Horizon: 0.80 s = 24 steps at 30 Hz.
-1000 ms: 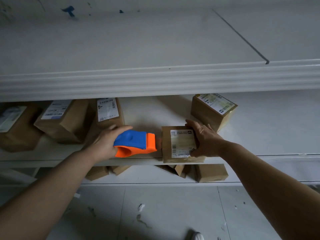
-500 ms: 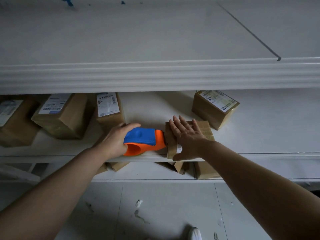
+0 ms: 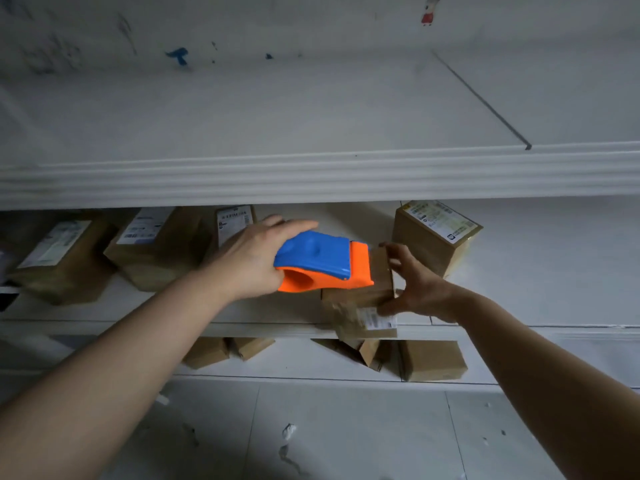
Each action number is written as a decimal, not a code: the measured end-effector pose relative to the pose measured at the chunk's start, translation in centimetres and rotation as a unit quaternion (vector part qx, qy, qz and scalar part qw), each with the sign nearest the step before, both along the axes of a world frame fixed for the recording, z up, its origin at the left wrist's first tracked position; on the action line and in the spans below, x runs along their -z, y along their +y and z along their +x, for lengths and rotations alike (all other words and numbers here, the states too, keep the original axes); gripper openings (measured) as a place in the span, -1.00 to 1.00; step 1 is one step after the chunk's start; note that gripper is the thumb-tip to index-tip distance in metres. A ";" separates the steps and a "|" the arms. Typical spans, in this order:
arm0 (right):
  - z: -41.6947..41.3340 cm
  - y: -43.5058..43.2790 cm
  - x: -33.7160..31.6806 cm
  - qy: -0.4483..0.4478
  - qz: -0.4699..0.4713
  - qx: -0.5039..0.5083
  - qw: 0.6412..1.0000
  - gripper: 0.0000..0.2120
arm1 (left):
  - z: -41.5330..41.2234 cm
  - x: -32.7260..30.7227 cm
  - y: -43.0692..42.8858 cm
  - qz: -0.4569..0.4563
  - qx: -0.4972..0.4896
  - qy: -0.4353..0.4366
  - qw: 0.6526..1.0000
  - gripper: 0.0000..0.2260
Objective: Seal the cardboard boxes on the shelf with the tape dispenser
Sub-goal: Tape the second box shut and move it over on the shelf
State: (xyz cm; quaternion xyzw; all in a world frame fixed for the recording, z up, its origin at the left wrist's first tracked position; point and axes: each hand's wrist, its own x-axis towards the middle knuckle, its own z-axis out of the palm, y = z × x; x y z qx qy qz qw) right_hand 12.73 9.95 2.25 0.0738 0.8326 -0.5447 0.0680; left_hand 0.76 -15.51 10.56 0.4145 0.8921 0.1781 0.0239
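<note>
White shelf carries scattered cardboard boxes. At its front edge the left hand grips the tape dispenser, orange nose over a box the right hand clasps between thumb and spread fingers. Taping seems about to start: press down, draw along the top.

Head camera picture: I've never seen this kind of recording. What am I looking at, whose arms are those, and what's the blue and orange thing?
There is no machine here. The one picture comes from a camera worn on a person's head, looking down at their own two arms. The left hand grips a blue and orange tape dispenser, its orange end over a cardboard box. The right hand holds that box by its right side, at the front edge of a white shelf. More boxes lie on the shelf, and others sit on a lower shelf.
</note>
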 end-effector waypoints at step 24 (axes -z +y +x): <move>-0.7 -0.4 0.0 0.062 0.276 -0.002 0.959 0.19 | -3.6 3.3 -6.8 0.019 -0.060 -0.056 0.996 -0.26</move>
